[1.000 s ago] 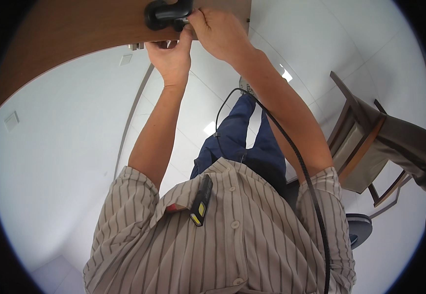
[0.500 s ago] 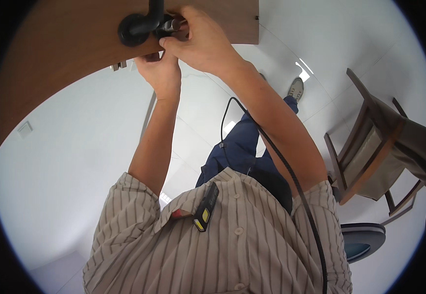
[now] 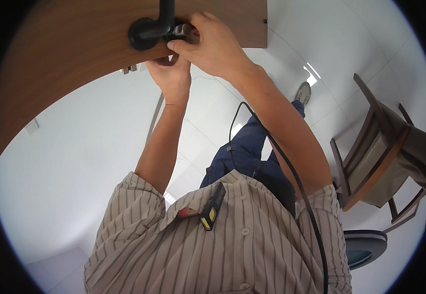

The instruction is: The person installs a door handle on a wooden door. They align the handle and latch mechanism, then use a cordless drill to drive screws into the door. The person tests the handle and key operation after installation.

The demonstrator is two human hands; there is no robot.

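A brown wood-grain door [image 3: 75,49] spans the top of the view and carries a black lever handle [image 3: 145,34] on a round rose. Just right of the handle sits a lock cylinder [image 3: 179,32], dark with a silvery end. My right hand [image 3: 218,46] is closed around this cylinder, thumb on its near side and fingers curled over the far side. Below it, at the door's edge, my left hand [image 3: 171,81] has its fingers curled up. The edge and my right hand cover its fingertips, so what they hold is hidden.
Small metal fittings [image 3: 130,69] stick out at the door's edge, left of my left hand. Wooden chairs [image 3: 374,161] with padded seats stand on the right. A black cable [image 3: 291,169] loops past my right arm. A small work light [image 3: 212,208] hangs on my shirt pocket.
The door, handle and both hands appear slightly farther right and lower, as the whole view has shifted. Both hands keep nearly the same grip at the lock cylinder and door edge.
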